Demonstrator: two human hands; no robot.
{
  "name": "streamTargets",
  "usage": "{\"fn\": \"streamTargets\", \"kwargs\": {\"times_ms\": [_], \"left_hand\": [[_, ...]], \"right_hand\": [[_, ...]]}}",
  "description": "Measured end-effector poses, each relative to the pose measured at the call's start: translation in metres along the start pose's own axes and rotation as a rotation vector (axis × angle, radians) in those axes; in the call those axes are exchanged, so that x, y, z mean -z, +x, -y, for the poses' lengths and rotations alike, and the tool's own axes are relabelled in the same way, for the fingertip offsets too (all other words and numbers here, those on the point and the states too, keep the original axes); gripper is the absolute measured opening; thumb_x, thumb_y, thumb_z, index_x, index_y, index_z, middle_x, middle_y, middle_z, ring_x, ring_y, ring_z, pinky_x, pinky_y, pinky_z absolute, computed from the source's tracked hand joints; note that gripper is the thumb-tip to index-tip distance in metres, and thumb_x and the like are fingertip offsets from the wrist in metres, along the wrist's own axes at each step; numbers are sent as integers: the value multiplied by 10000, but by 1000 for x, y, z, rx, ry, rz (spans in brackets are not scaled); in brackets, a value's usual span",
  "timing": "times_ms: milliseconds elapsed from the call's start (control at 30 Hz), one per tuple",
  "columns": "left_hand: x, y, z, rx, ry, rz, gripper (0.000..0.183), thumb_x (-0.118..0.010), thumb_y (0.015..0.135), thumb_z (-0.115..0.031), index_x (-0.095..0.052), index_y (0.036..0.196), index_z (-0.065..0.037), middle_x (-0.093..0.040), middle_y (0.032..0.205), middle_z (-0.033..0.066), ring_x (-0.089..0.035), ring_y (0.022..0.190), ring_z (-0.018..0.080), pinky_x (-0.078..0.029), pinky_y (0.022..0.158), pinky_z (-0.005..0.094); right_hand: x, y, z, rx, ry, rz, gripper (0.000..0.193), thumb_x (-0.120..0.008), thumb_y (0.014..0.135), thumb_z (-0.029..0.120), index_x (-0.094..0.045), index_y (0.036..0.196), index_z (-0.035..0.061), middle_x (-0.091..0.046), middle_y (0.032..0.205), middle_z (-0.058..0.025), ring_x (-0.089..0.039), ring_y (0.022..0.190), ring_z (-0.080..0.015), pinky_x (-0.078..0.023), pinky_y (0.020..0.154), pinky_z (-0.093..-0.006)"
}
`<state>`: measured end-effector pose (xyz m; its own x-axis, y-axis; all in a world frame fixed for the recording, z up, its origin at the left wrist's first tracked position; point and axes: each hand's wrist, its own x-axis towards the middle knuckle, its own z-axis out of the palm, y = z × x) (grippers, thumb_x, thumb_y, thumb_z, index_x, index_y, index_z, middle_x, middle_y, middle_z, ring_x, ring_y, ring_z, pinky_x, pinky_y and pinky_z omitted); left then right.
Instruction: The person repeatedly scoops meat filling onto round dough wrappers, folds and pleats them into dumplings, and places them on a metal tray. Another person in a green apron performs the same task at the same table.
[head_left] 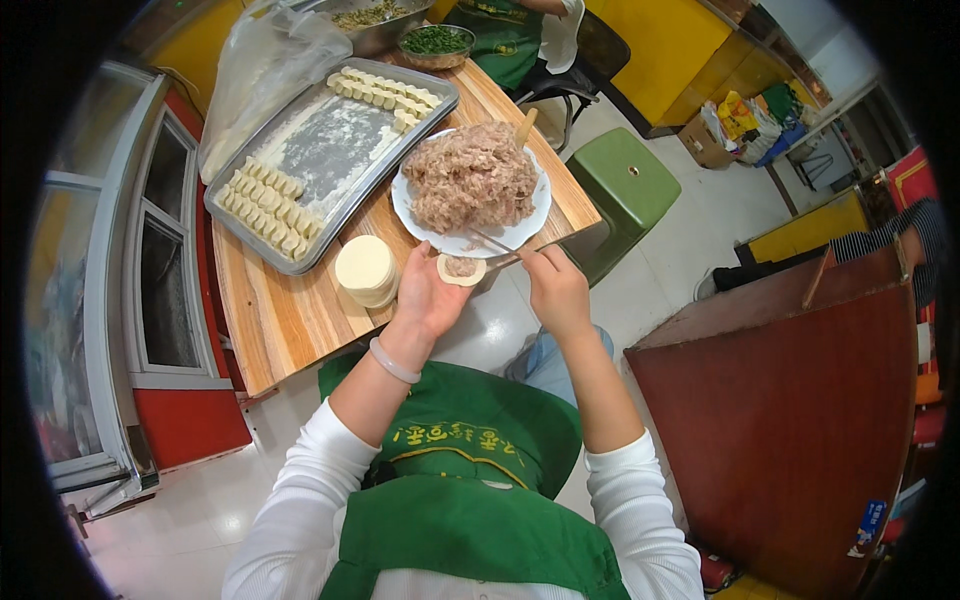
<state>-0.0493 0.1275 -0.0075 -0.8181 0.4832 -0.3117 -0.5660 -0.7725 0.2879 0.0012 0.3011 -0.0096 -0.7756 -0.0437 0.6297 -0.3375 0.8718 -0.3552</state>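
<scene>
My left hand point(433, 295) is palm up near the table's front edge, holding a round dumpling wrapper point(477, 275) on its fingers. A small dab of minced meat lies in the middle of that wrapper. In my right hand point(557, 288) is a thin stick-like tool point(492, 240), its tip by the rim of a white plate point(404, 210). A large mound of minced meat point(475, 178) fills the plate, with a wooden handle point(526, 128) standing out of it. Left of my left hand, a stack of round wrappers point(366, 268) sits on the wooden table point(268, 325).
A metal tray point(330, 150) dusted with flour holds rows of folded dumplings point(268, 208). Behind it are a plastic bag point(265, 70) and a bowl of chopped greens point(436, 42). A green stool point(625, 190) stands right of the table; another person in a green apron point(497, 40) is beyond.
</scene>
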Motion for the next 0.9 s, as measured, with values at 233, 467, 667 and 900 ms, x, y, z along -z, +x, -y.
{"fn": "streamTargets", "kwargs": {"times_ms": [233,467,667,900], "left_hand": [[1,-1,0,-5,12,6,537,-236,974,-353,-351,1287,68,-446,1312,182,-434,1219,284,-342,1046,395],[2,-2,-2,5,-11,20,516,-220,979,-338,-352,1288,53,-449,1311,171,-437,1213,284,-340,1046,404],[8,-4,4,-44,-25,9,492,-205,984,-323,-326,1314,21,-417,1335,166,-417,1230,282,-334,1051,413],[7,-6,3,-26,-9,-43,494,-186,988,-316,-339,1288,44,-456,1279,189,-450,1195,296,-359,1037,419]], "right_hand": [[4,2,5,65,-34,-5,208,-583,723,0,-645,912,59,-541,736,-69,-576,654,-246,-462,565,-344],[14,-20,16,276,-113,91,197,-567,723,67,-632,908,81,-539,733,-69,-549,639,-234,-402,507,-367],[20,-22,7,58,121,-35,177,-573,744,52,-632,910,70,-536,733,-72,-558,639,-263,-437,528,-364],[-1,3,-8,-7,-10,19,147,-576,743,55,-621,880,85,-547,774,-67,-568,671,-266,-446,547,-358]]}}
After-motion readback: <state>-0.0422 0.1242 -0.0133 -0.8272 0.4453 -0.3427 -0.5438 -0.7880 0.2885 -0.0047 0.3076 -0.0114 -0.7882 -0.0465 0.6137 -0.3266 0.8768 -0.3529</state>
